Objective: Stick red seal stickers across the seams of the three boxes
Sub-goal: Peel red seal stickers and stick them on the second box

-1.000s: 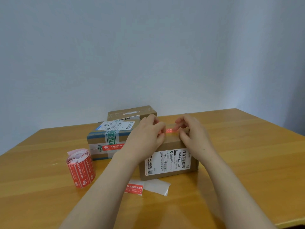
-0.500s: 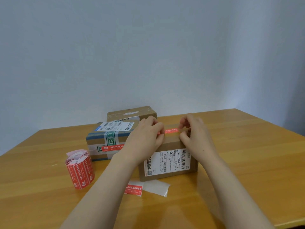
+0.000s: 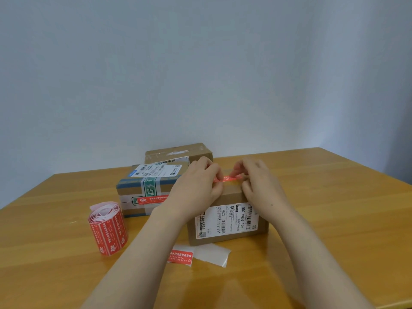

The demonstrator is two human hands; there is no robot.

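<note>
Left hand (image 3: 196, 186) and right hand (image 3: 260, 184) each pinch one end of a red seal sticker (image 3: 225, 179) over the top of the near box (image 3: 227, 221); can't tell if it's stuck down. Middle box (image 3: 142, 188) has a red sticker on its front, back box (image 3: 178, 152) sits behind it. Sticker roll (image 3: 108, 228) stands left on the tabletop (image 3: 334, 219), and a loose sticker (image 3: 180, 256) lies in front of the near box.

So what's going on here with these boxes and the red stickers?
A person is sealing cardboard boxes on a wooden table. The left hand and right hand each pinch an end of a red seal sticker at the top of the nearest box. The taped box behind it already carries one on its side; the back box shows none from here. The sticker roll stands at the left.
</note>
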